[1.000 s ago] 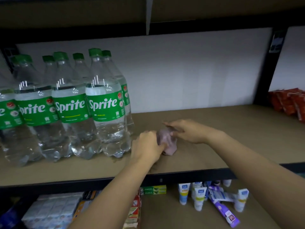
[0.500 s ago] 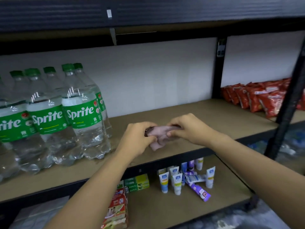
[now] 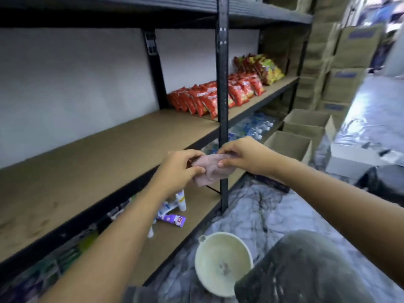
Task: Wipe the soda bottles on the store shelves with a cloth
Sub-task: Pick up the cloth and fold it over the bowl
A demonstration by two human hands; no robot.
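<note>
Both hands pinch the pink cloth (image 3: 213,169) between them: left hand (image 3: 180,166) grips its left end with curled fingers, right hand (image 3: 242,155) pinches the upper right edge between thumb and fingers. Cloth is held in the air in front of the black shelf post (image 3: 222,106), off the brown shelf board (image 3: 98,162). No soda bottles in view. Red snack packs (image 3: 205,99) sit further along the shelf. Cream basin (image 3: 220,263) on the floor below.
</note>
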